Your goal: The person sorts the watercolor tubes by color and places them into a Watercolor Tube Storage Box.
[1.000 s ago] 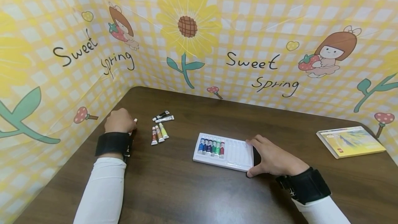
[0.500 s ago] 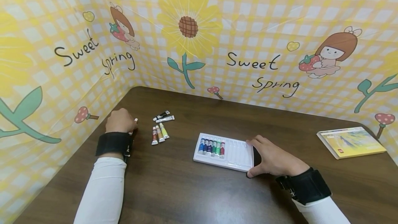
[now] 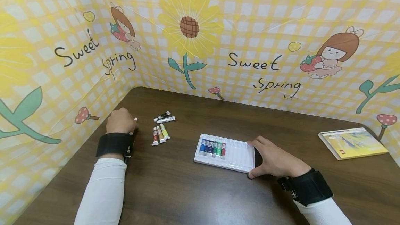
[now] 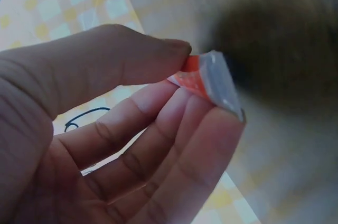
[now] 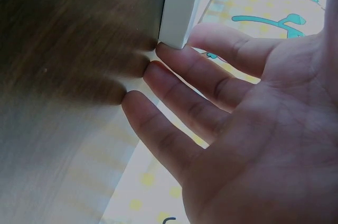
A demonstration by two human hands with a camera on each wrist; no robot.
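My left hand (image 3: 121,121) is at the table's left edge, pinching a small paint tube (image 4: 191,78) between thumb and fingers. In the left wrist view the tube's orange body and flat crimped end show; its white cap sticks out in the head view. A white plastic tray (image 3: 239,162) lies in the middle, with several blue, green and red paint tubes (image 3: 212,148) side by side in its left half. My right hand (image 3: 275,159) holds the tray's right end, thumb at the near corner and index finger at the far one. The other fingers reach down to the tabletop.
Red, tan and yellow tubes (image 3: 160,134) lie together between the left hand and the tray. Behind them rest a black tube (image 3: 162,116) and a white tube (image 3: 166,119). A yellow box (image 3: 353,143) is at the far right. Checked cloth (image 3: 250,27) hangs along the table's back and left.
Both hands stay nearly where they were. The tube in the left hand has tilted or lifted very slightly; the tray has not moved.
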